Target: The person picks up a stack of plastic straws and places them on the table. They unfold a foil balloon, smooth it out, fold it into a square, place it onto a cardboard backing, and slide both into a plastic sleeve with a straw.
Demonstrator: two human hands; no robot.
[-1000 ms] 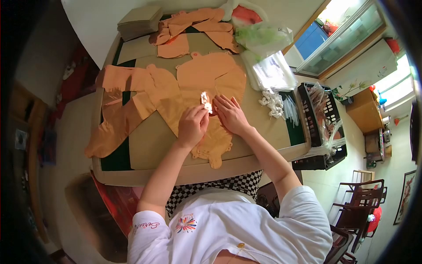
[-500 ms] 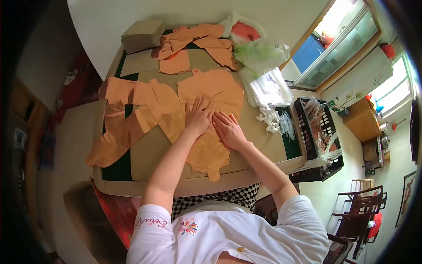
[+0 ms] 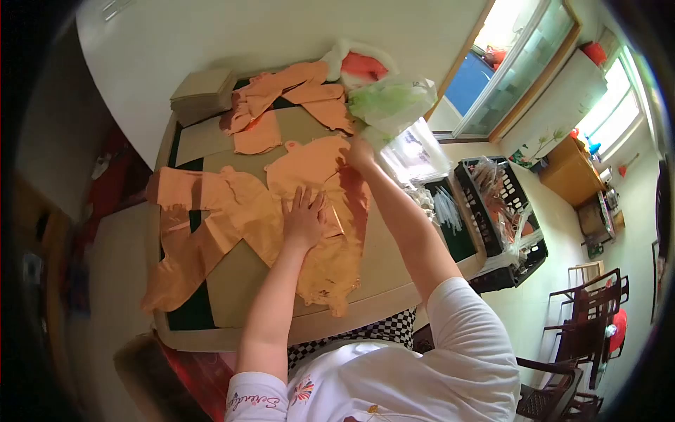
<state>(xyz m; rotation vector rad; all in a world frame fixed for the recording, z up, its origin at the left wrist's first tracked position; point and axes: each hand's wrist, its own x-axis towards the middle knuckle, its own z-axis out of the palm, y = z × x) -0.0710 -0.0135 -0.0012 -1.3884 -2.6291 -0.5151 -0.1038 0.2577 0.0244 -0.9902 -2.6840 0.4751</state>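
Flat on the table lies a shiny orange foil piece (image 3: 327,271) with rounded lobes and small tabs. My left hand (image 3: 304,219) rests on its middle, fingers spread. My right hand (image 3: 361,153) is at the upper right edge of this piece, beside the green-and-clear plastic bag (image 3: 392,105); its fingers are hard to make out, and whether they grip anything is hidden. Another orange foil piece (image 3: 204,235) spreads to the left, meeting the first. More orange foil pieces (image 3: 281,91) lie in a heap at the back.
A stack of grey-brown cards (image 3: 202,91) stands at the back left. Right of the foil are clear plastic sleeves (image 3: 415,156), thin white sticks (image 3: 446,209) and a black crate (image 3: 485,204) holding packets. A white-and-red plush item (image 3: 363,65) lies at the back.
My right hand has left the middle of the foil and reached up and away to its upper right edge. My left hand stays on the foil. The view has shifted.
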